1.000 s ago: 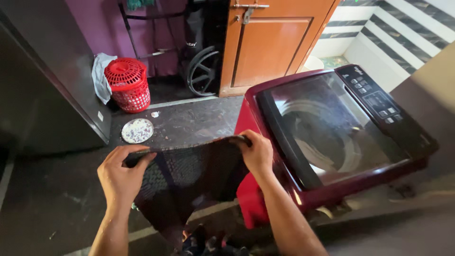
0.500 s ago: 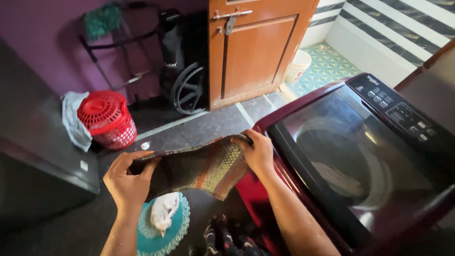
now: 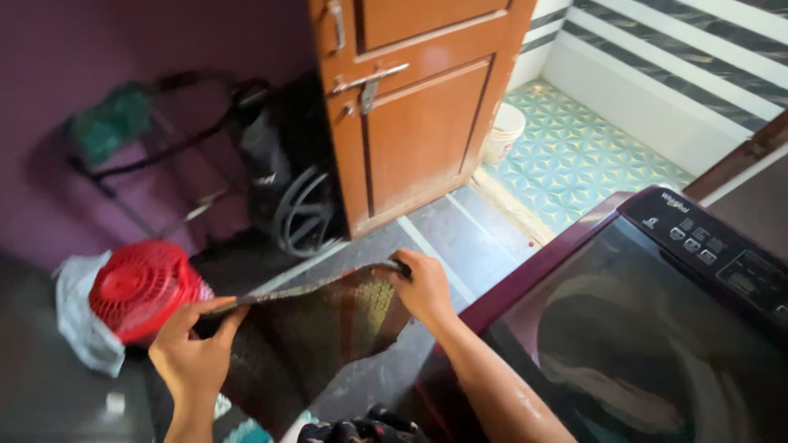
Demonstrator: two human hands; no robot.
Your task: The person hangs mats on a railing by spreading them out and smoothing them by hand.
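Observation:
I hold a dark patterned cloth (image 3: 312,328) stretched out between both hands, above the dark floor. My left hand (image 3: 187,353) grips its left corner, close to a red basket. My right hand (image 3: 423,287) grips its right corner, just left of a maroon top-loading washing machine (image 3: 525,291). The cloth hangs down between the hands and shows a scale-like weave with an orange stripe. The washer's dark glass lid (image 3: 657,344) is down, and the drum shows through it.
A red plastic basket (image 3: 144,287) with a pale cloth (image 3: 78,316) beside it stands at the left. An orange wooden door (image 3: 410,115), a black bag and hose (image 3: 291,197), a white bucket (image 3: 502,131) on teal tiles, and dark clothes (image 3: 361,428) at the bottom edge.
My view has swung up and to the right, so the washer has slid to the lower right. Both hands kept hold of the cloth and lifted it flatter.

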